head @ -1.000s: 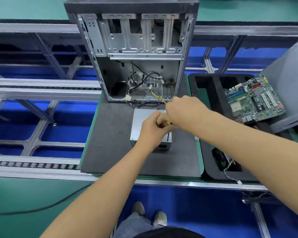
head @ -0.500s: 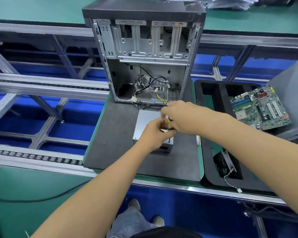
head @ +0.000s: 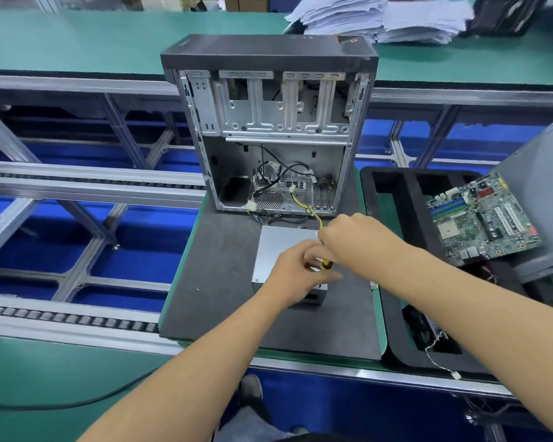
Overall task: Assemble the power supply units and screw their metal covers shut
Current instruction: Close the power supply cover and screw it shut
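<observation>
I see the power supply unit lying on the grey mat before the open computer case. My left hand pinches a yellow-handled screwdriver; my right hand grips yellow wires.

No text, label, brand or number is legible. The black top panel of the open grey metal computer case carries a small pale marking and a red corner patch, both too blurred to read. Markings on the green circuit board are too small to read.
</observation>
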Motion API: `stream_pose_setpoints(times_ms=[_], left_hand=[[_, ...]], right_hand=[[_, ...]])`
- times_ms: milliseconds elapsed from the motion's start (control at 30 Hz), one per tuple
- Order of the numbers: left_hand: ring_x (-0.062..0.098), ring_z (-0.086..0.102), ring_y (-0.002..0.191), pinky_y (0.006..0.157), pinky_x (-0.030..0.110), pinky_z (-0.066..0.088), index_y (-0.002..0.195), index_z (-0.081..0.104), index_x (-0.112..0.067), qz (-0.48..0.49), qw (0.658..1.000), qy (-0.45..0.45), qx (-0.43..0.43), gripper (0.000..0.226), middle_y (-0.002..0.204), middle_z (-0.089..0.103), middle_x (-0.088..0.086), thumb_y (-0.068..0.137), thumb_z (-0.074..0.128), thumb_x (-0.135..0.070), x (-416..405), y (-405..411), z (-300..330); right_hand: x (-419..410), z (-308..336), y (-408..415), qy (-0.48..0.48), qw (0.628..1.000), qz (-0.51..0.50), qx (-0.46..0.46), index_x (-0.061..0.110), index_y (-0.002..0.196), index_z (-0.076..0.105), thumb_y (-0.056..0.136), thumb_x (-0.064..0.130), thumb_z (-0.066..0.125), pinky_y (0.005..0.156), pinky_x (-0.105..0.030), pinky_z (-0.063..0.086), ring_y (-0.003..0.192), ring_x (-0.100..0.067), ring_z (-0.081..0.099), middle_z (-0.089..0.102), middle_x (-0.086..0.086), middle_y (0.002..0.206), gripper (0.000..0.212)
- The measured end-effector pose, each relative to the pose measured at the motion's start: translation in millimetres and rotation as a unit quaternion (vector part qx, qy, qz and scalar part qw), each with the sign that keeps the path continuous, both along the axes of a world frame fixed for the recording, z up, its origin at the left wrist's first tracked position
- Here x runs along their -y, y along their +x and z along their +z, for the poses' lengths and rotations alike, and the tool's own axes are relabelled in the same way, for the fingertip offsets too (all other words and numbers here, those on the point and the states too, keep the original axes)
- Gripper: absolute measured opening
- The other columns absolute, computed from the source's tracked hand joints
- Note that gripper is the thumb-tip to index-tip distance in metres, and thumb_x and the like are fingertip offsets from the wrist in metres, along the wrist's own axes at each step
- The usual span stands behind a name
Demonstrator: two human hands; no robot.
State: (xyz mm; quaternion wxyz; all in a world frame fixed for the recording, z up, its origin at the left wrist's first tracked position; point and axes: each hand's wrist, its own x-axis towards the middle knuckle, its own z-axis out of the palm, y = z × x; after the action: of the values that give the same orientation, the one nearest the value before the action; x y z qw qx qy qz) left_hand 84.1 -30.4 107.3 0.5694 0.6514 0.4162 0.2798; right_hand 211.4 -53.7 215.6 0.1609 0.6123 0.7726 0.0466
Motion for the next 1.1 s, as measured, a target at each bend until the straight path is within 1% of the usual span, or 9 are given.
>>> stream_pose_setpoints(times_ms=[67, 133, 333, 500, 633, 700, 800, 967, 1100], left_hand=[[0.005, 0.052, 0.061, 0.060, 0.018, 0.047, 0.074, 0.059, -0.021, 0.016, 1.000, 0.002, -0.010, 0.029, 0.065, 0.061, -0.014, 0.074, 0.084, -0.007, -2, 0, 1], [-0.003, 0.048, 0.054, 0.055, 0.010, 0.039, 0.068, 0.058, -0.023, -0.016, 0.999, 0.004, -0.032, 0.028, 0.058, 0.059, -0.022, 0.078, 0.081, -0.010, -6, -4, 0], [0.009, 0.054, 0.069, 0.064, 0.024, 0.044, 0.076, 0.072, -0.013, -0.057, 0.998, 0.021, -0.030, 0.012, 0.078, 0.069, 0.001, 0.077, 0.084, -0.010, -4, -1, 9], [0.005, 0.048, 0.063, 0.061, 0.019, 0.039, 0.072, 0.063, -0.020, -0.035, 0.997, 0.025, -0.070, 0.018, 0.070, 0.060, -0.014, 0.087, 0.075, -0.020, -10, -2, 2], [0.004, 0.057, 0.075, 0.070, 0.024, 0.047, 0.084, 0.064, -0.029, -0.053, 0.997, 0.033, -0.048, 0.019, 0.095, 0.060, -0.005, 0.082, 0.080, -0.020, -10, -2, 3], [0.011, 0.056, 0.071, 0.073, 0.035, 0.052, 0.086, 0.062, -0.025, -0.003, 1.000, 0.016, -0.020, 0.031, 0.086, 0.063, -0.001, 0.071, 0.087, -0.014, -7, 2, 1], [0.011, 0.056, 0.070, 0.071, 0.034, 0.053, 0.086, 0.057, -0.018, 0.000, 1.000, 0.020, -0.014, 0.030, 0.076, 0.065, -0.006, 0.074, 0.083, -0.009, -6, 3, -2], [0.000, 0.053, 0.066, 0.064, 0.016, 0.042, 0.085, 0.060, -0.025, -0.042, 0.998, 0.041, -0.027, 0.017, 0.076, 0.062, -0.018, 0.081, 0.068, -0.011, -6, -1, -3], [0.004, 0.053, 0.067, 0.062, 0.022, 0.047, 0.085, 0.057, -0.029, -0.014, 0.999, 0.030, -0.021, 0.036, 0.074, 0.061, -0.020, 0.072, 0.086, -0.013, 0, 5, -7]], right_hand=[[4, 0, 0, -0.022, 0.997, -0.020, -0.069, 0.016, 0.118, 0.052, 0.098, 0.043, 0.055, 0.065, -0.035, 0.038, 0.091, -0.033, 0.060, 0.047, -0.003, 0.090, 0.033], [7, 4, 1, -0.071, 0.987, -0.002, -0.147, 0.020, 0.126, 0.047, 0.095, 0.037, 0.059, 0.065, -0.033, 0.037, 0.090, -0.029, 0.056, 0.045, -0.003, 0.110, 0.038], [7, 2, -5, -0.034, 0.999, 0.025, -0.005, 0.011, 0.113, 0.055, 0.097, 0.014, 0.051, 0.070, -0.037, 0.044, 0.097, -0.032, 0.061, 0.057, -0.009, 0.110, 0.016], [12, 2, 2, -0.046, 0.986, -0.002, -0.163, 0.023, 0.122, 0.052, 0.094, 0.022, 0.061, 0.064, -0.035, 0.037, 0.083, -0.031, 0.055, 0.044, -0.001, 0.121, 0.029], [8, 9, 1, -0.062, 0.990, -0.019, -0.125, 0.019, 0.115, 0.057, 0.097, 0.017, 0.054, 0.080, -0.041, 0.050, 0.091, -0.031, 0.057, 0.049, -0.004, 0.113, 0.018], [5, 11, -4, -0.039, 0.994, -0.040, -0.092, 0.013, 0.107, 0.058, 0.099, 0.029, 0.051, 0.076, -0.040, 0.049, 0.087, -0.032, 0.054, 0.054, -0.007, 0.102, 0.019], [4, 14, -2, -0.022, 0.997, -0.056, -0.052, 0.016, 0.102, 0.059, 0.098, 0.036, 0.055, 0.067, -0.036, 0.041, 0.090, -0.031, 0.059, 0.045, -0.003, 0.087, 0.021], [10, 19, 3, -0.099, 0.987, -0.021, -0.124, 0.022, 0.123, 0.054, 0.096, 0.015, 0.052, 0.079, -0.043, 0.049, 0.090, -0.031, 0.055, 0.045, -0.002, 0.116, 0.028], [8, 13, -5, -0.038, 0.995, -0.056, -0.068, 0.013, 0.103, 0.058, 0.102, 0.026, 0.044, 0.066, -0.037, 0.042, 0.079, -0.030, 0.051, 0.045, -0.005, 0.083, 0.019]])
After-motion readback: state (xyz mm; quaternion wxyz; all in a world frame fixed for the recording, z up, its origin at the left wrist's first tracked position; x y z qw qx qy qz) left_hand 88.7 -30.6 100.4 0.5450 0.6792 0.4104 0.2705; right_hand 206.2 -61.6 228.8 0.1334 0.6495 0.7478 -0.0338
